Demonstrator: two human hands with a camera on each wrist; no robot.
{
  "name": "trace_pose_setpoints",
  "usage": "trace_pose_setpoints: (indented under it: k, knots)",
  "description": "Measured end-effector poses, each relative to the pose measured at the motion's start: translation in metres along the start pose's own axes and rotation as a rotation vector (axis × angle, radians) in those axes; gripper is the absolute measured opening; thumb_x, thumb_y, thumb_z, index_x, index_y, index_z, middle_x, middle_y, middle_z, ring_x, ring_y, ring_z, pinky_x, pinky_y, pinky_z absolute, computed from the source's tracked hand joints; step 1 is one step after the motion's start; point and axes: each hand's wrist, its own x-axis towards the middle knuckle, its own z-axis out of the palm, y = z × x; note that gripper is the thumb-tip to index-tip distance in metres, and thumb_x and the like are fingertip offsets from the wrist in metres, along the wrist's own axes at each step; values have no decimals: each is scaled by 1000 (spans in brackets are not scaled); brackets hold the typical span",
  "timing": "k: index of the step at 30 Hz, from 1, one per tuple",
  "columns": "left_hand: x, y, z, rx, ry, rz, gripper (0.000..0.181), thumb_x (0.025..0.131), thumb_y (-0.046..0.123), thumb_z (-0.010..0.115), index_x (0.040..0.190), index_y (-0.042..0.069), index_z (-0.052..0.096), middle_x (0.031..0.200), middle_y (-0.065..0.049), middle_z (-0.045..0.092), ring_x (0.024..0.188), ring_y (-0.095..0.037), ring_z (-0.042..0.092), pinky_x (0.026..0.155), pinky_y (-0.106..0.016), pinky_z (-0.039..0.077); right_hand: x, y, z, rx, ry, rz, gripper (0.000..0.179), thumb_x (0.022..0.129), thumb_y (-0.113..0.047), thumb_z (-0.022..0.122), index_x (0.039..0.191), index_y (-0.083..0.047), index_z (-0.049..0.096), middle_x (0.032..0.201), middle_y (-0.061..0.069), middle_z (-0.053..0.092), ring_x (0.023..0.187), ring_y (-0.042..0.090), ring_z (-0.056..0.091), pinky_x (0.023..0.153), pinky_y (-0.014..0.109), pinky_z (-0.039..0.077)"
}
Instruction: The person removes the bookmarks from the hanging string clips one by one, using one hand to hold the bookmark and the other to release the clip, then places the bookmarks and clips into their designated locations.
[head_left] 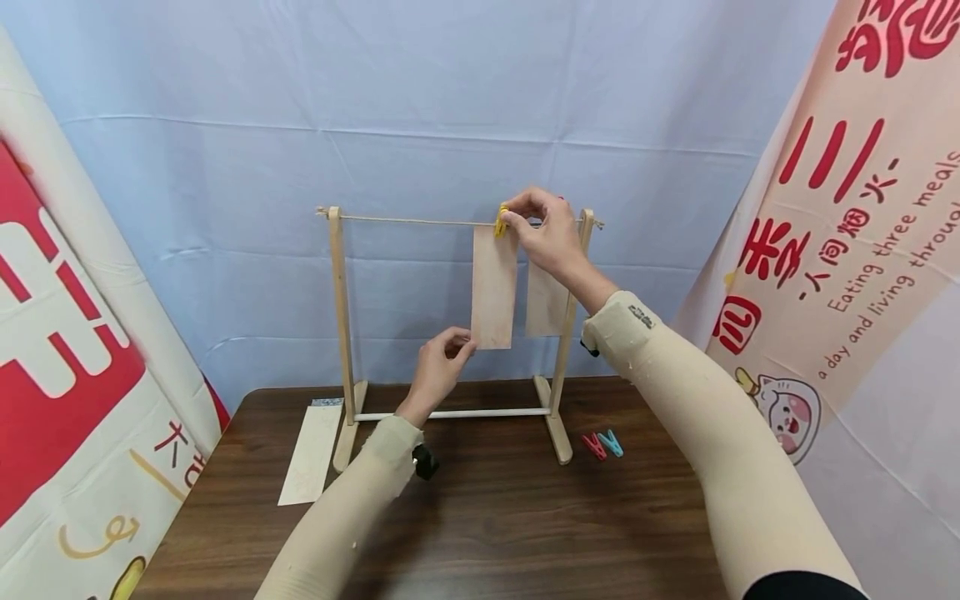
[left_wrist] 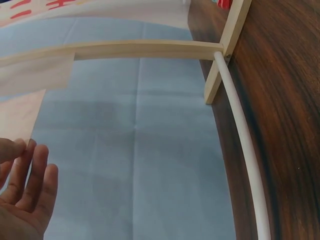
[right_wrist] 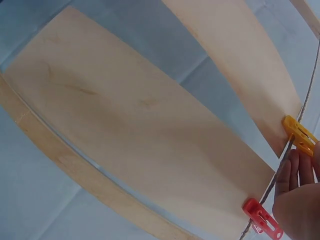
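My right hand (head_left: 551,237) pinches a yellow clothespin (head_left: 501,221) at the string (head_left: 412,220) of a wooden stand. Below the clothespin a pale rectangular sheet (head_left: 492,287) hangs from its top edge. Thumb and fingertips of my left hand (head_left: 438,367) pinch the sheet's lower left corner; the other fingers are loosely bent in the left wrist view. To the right hangs a second pale sheet (head_left: 546,300), partly behind my right hand and the stand's post. In the right wrist view a red clothespin (right_wrist: 260,217) clips that second sheet to the string.
The stand's left post (head_left: 341,308) and white lower rod (head_left: 457,413) are near my left arm. Another pale sheet (head_left: 311,458) lies on the dark wood table (head_left: 510,525) at left, over a patterned piece. A red clothespin (head_left: 594,446) and a blue clothespin (head_left: 611,442) lie right.
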Motion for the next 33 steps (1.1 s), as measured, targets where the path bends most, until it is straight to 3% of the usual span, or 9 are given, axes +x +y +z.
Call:
trace_pose_setpoints:
  k: [7,11,16,25,33]
  knots:
    - [-1,2,-2,-7,-2,-10,22,107,21,70,124,8,74,107,-14,78,97,-29,76,87,-45,61,-1,0,2,25,23,-14,10,104,-7,73,108,0,76,113,15,75,102,25,71,93,44,58]
    - [0,1,-3,3,7,-9,22,106,21,71,123,8,74,103,-8,78,97,-30,76,86,-44,61,0,1,3,34,36,-17,10,104,-7,72,108,1,75,113,15,75,103,26,71,92,39,60]
    - [-1,1,-4,8,16,2,21,106,21,72,122,9,75,102,-6,79,95,-28,76,85,-43,62,2,2,2,58,50,-35,10,104,-7,71,108,2,76,113,15,76,103,26,72,93,43,59]
    - [-3,-2,-4,19,30,2,20,105,20,74,120,8,76,100,-6,79,90,-20,75,84,-42,62,2,-1,2,92,63,-33,11,104,-6,72,110,2,75,113,16,74,102,19,70,82,23,59]
    - [-5,-7,-6,11,46,20,18,104,19,74,118,7,76,99,-7,79,89,-21,76,83,-43,62,3,-2,1,109,98,-80,11,103,-4,73,110,3,76,110,18,74,102,23,70,86,23,56]
